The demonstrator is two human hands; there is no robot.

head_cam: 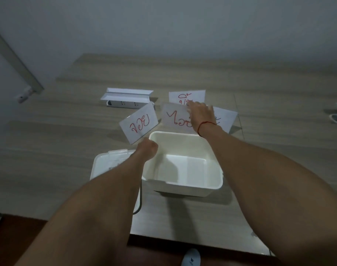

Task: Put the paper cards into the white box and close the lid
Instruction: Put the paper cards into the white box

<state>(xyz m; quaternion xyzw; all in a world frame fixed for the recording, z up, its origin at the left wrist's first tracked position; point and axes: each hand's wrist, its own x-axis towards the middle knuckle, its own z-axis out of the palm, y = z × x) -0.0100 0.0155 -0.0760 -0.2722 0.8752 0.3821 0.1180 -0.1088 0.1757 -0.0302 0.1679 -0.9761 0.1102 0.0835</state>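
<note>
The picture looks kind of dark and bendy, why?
Head view: dim room light; the open white plastic box casts soft shadows inside; wide-angle lens bows the wooden table edges; the right hand looks slightly blurred.

Both bare forearms reach forward, the left hand (147,148) curled closed with knuckles up, the right hand (199,112) stretched farther ahead, palm down and fingers bent, a red string (206,123) around its wrist.
</note>
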